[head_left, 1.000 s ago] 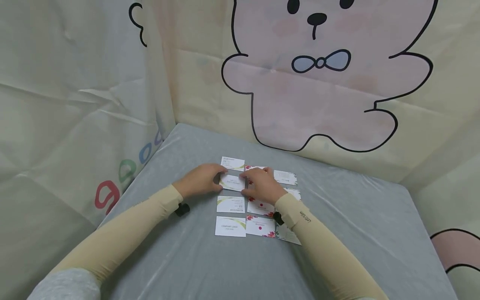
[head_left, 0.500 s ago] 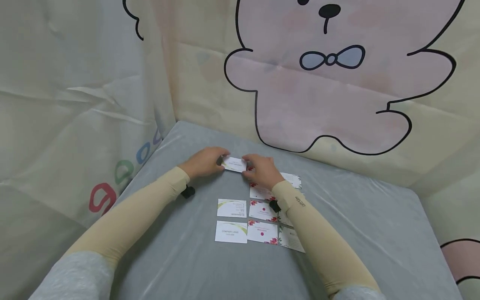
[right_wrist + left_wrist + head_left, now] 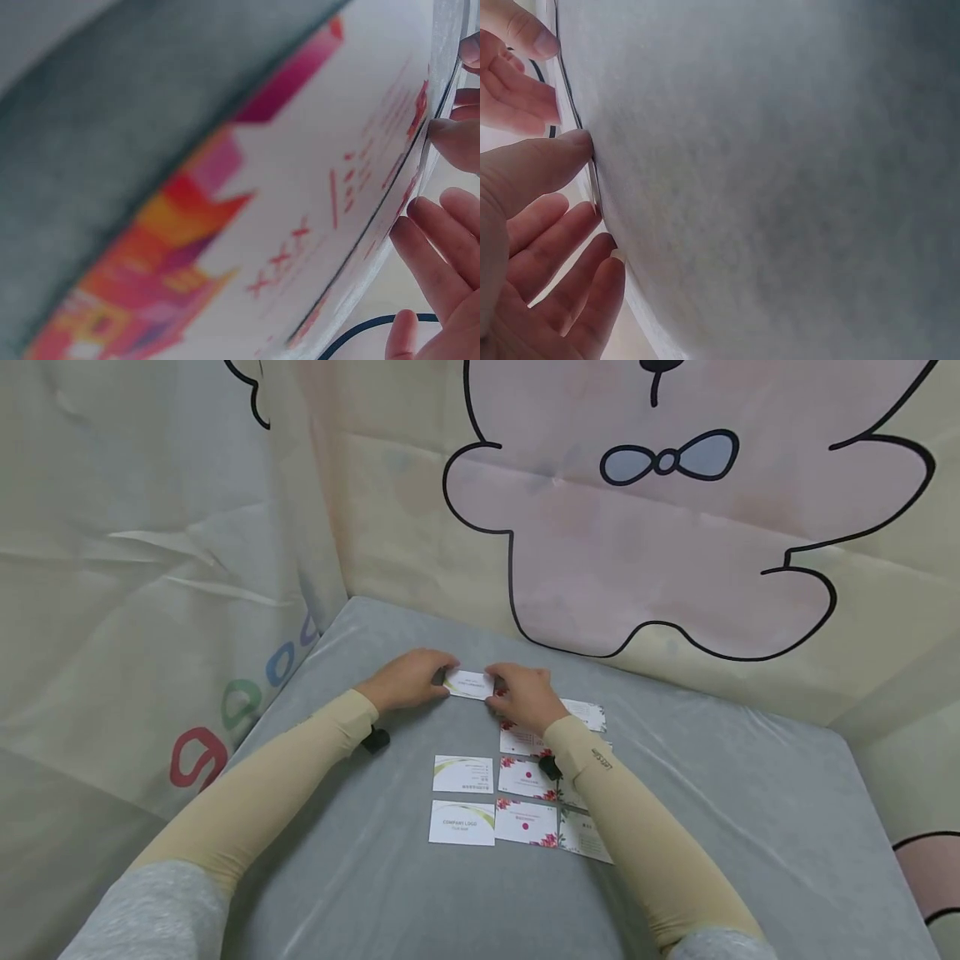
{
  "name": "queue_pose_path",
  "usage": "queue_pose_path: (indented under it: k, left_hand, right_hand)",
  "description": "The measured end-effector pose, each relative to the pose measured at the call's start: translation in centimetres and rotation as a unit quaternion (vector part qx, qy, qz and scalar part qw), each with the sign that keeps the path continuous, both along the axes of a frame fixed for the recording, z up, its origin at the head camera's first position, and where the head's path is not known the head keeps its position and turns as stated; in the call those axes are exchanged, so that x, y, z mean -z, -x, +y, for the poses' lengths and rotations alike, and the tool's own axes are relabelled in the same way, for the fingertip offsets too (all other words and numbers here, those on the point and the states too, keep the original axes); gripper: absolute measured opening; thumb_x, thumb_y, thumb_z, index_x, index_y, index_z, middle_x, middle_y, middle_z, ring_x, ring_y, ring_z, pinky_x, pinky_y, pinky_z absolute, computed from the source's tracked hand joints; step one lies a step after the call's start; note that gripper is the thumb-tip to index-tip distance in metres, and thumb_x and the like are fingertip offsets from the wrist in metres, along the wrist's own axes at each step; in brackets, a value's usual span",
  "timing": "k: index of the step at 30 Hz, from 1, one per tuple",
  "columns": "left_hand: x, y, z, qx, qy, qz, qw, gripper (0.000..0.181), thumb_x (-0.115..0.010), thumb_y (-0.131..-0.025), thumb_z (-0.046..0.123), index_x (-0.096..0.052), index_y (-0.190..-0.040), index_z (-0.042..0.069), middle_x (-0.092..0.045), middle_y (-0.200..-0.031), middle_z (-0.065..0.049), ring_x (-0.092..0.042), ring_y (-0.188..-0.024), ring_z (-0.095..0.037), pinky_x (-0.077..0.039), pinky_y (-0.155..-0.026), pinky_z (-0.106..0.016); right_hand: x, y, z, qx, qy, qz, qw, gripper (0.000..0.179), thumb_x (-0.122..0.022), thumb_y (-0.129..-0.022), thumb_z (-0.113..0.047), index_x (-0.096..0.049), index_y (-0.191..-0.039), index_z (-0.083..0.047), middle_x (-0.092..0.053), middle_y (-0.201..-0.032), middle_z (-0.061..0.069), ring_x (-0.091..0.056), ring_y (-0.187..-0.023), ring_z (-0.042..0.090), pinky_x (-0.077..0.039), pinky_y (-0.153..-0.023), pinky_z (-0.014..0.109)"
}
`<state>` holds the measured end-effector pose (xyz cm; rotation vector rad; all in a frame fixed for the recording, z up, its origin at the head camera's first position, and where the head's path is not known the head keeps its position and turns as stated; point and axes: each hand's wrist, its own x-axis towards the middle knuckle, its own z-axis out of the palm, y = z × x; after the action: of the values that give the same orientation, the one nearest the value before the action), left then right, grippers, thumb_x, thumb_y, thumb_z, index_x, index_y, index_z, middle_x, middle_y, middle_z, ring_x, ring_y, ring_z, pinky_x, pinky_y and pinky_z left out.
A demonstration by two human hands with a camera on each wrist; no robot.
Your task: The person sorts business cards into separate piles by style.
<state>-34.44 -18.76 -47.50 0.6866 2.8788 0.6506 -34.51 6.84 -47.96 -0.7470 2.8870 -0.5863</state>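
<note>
At the far end of the card layout, my left hand (image 3: 408,679) and right hand (image 3: 528,697) pinch opposite short edges of a white business card (image 3: 470,685) with a yellow-green curve and upside-down print. Seen edge-on in the left wrist view, it shows as a thin line, with the left thumb (image 3: 559,161) at its near edge. Closer to me lie two more green-curved cards, one with small text (image 3: 462,774) and a COMPANY LOGO card (image 3: 462,822). My right hand and forearm partly cover the red-flowered and leaf-edged cards.
Red-flowered cards (image 3: 526,824) form a middle column on the grey cloth (image 3: 360,877). To their right are leaf-edged cards, including a near one (image 3: 585,835) and a far one (image 3: 585,713). Fabric walls with a printed bear (image 3: 570,568) stand behind and left of the table.
Both hands have moved away from me with the green-curved card, from the second row to where the far left card lay. That card is now hidden; over the last half second the hands barely moved.
</note>
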Motion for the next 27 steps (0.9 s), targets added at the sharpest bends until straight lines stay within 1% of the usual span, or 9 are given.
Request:
queue_pose_path:
  k: [7, 12, 15, 17, 18, 20, 22, 25, 27]
  left_hand:
    - [-0.1, 0.0, -0.1, -0.011, 0.009, -0.003, 0.9999, 0.054, -0.080, -0.098, 0.021, -0.064, -0.148, 0.006, -0.068, -0.149, -0.012, -0.060, -0.144, -0.031, -0.044, -0.125, -0.048]
    - [-0.3, -0.2, 0.0, -0.012, 0.016, -0.006, 0.9998, 0.058, -0.080, -0.098, 0.023, -0.062, -0.150, 0.005, -0.066, -0.151, -0.013, -0.059, -0.145, -0.032, -0.043, -0.125, -0.049]
    - [-0.4, -0.9, 0.1, -0.013, 0.019, 0.000, 0.9997, 0.062, -0.080, -0.097, 0.024, -0.059, -0.152, 0.004, -0.064, -0.153, -0.015, -0.057, -0.147, -0.033, -0.043, -0.126, -0.049]
    - [-0.7, -2.0, 0.0, -0.010, 0.018, 0.013, 0.9997, 0.064, -0.081, -0.096, 0.025, -0.058, -0.152, 0.003, -0.064, -0.153, -0.015, -0.057, -0.147, -0.033, -0.043, -0.125, -0.049]
    - [-0.8, -2.7, 0.1, -0.006, 0.016, 0.020, 0.9997, 0.064, -0.082, -0.096, 0.026, -0.059, -0.151, 0.003, -0.064, -0.152, -0.016, -0.058, -0.146, -0.033, -0.044, -0.125, -0.049]
    - [-1.2, -4.8, 0.1, 0.006, 0.011, 0.029, 0.9995, 0.063, -0.083, -0.095, 0.028, -0.062, -0.149, 0.003, -0.067, -0.148, -0.015, -0.061, -0.141, -0.033, -0.047, -0.122, -0.049]
    - [-1.3, -7.2, 0.3, 0.026, 0.009, 0.027, 0.9993, 0.063, -0.084, -0.093, 0.030, -0.064, -0.146, 0.003, -0.070, -0.143, -0.013, -0.064, -0.136, -0.031, -0.049, -0.119, -0.048]
    - [-1.1, -10.6, 0.7, 0.056, 0.012, 0.006, 0.9983, 0.063, -0.087, -0.091, 0.035, -0.068, -0.142, 0.004, -0.074, -0.137, -0.010, -0.068, -0.125, -0.026, -0.054, -0.112, -0.045]
    - [-0.9, -12.2, 1.0, 0.070, 0.013, -0.001, 0.9975, 0.063, -0.090, -0.089, 0.036, -0.069, -0.140, 0.005, -0.074, -0.134, -0.008, -0.069, -0.120, -0.024, -0.055, -0.109, -0.044]
  right_hand:
    - [-0.5, 0.1, -0.3, 0.003, -0.006, -0.008, 0.9999, 0.055, -0.078, -0.101, -0.033, -0.062, -0.150, -0.015, -0.065, -0.154, 0.007, -0.060, -0.145, 0.028, -0.028, -0.123, 0.062]
    - [-0.5, 0.1, -0.1, 0.006, -0.011, -0.022, 0.9997, 0.056, -0.077, -0.101, -0.035, -0.061, -0.152, -0.017, -0.063, -0.156, 0.006, -0.058, -0.148, 0.028, -0.027, -0.124, 0.063]
    - [-0.8, -0.5, 0.3, 0.005, -0.016, -0.031, 0.9994, 0.057, -0.076, -0.102, -0.037, -0.060, -0.153, -0.018, -0.063, -0.156, 0.005, -0.057, -0.148, 0.027, -0.025, -0.124, 0.063]
    - [-1.2, -1.3, 0.8, -0.002, -0.022, -0.030, 0.9993, 0.058, -0.077, -0.101, -0.037, -0.059, -0.153, -0.018, -0.064, -0.155, 0.004, -0.059, -0.146, 0.026, -0.023, -0.125, 0.064]
    - [-1.5, -1.9, 1.1, -0.007, -0.025, -0.029, 0.9992, 0.059, -0.078, -0.100, -0.038, -0.060, -0.153, -0.018, -0.065, -0.154, 0.004, -0.059, -0.145, 0.026, -0.023, -0.124, 0.064]
    - [-2.0, -3.5, 1.5, -0.023, -0.033, -0.025, 0.9989, 0.060, -0.080, -0.098, -0.039, -0.061, -0.152, -0.017, -0.067, -0.151, 0.004, -0.061, -0.143, 0.025, -0.023, -0.123, 0.065]
    - [-2.4, -5.4, 1.8, -0.046, -0.048, -0.020, 0.9976, 0.062, -0.083, -0.096, -0.040, -0.063, -0.150, -0.016, -0.069, -0.149, 0.003, -0.063, -0.141, 0.023, -0.024, -0.121, 0.065]
    - [-2.6, -8.3, 1.9, -0.079, -0.069, -0.021, 0.9943, 0.064, -0.086, -0.092, -0.043, -0.066, -0.147, -0.016, -0.072, -0.144, 0.002, -0.064, -0.138, 0.021, -0.027, -0.120, 0.064]
    - [-2.4, -9.9, 1.9, -0.099, -0.084, -0.017, 0.9914, 0.065, -0.087, -0.090, -0.044, -0.067, -0.145, -0.018, -0.073, -0.142, 0.000, -0.065, -0.136, 0.020, -0.028, -0.119, 0.065]
